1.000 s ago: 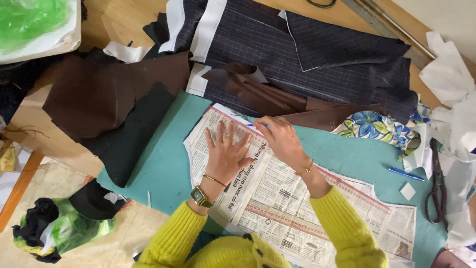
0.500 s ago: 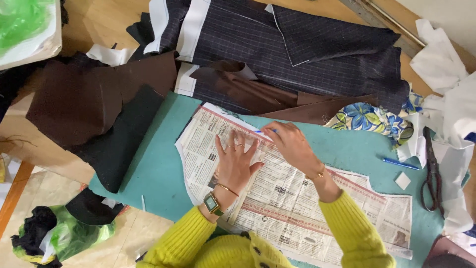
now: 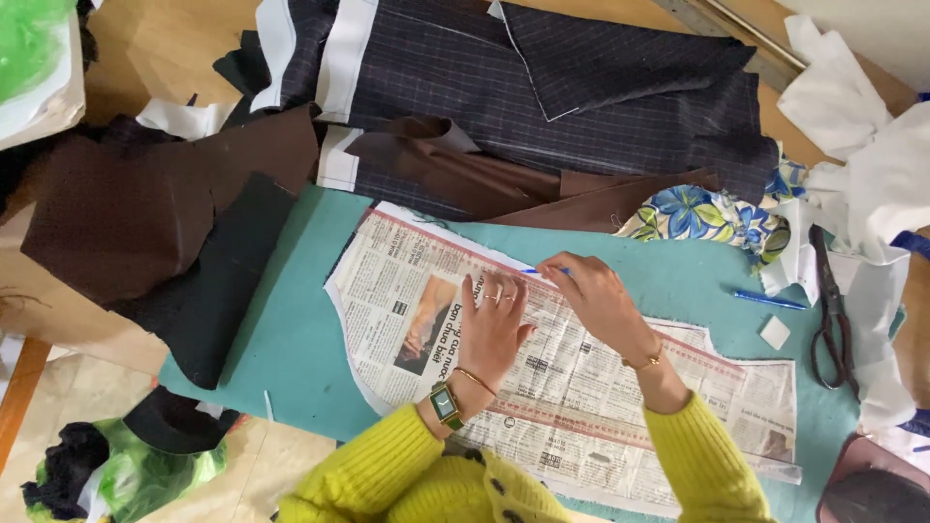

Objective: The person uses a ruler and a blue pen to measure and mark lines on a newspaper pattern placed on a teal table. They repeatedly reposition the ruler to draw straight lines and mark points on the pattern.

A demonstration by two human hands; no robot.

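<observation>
A newspaper pattern piece (image 3: pixel 407 291) lies flat on teal fabric (image 3: pixel 291 339). My left hand (image 3: pixel 492 324) presses flat on the newspaper, fingers spread, with a watch and bracelet on the wrist. My right hand (image 3: pixel 591 295) pinches a small blue marking tool (image 3: pixel 533 271) at the paper's upper edge. Both arms wear yellow knit sleeves.
Dark pinstriped fabric (image 3: pixel 542 87) and brown cloth (image 3: pixel 145 213) lie beyond the pattern. Black scissors (image 3: pixel 828 310), a blue pen (image 3: pixel 768 300) and a white chalk piece (image 3: pixel 775 332) rest at right. Floral fabric (image 3: pixel 697 218) and white scraps (image 3: pixel 862 126) lie at the far right.
The view has shifted a little. My right hand has slid slightly along the newspaper's upper edge with the marking tool. My left hand stays pressed on the paper.
</observation>
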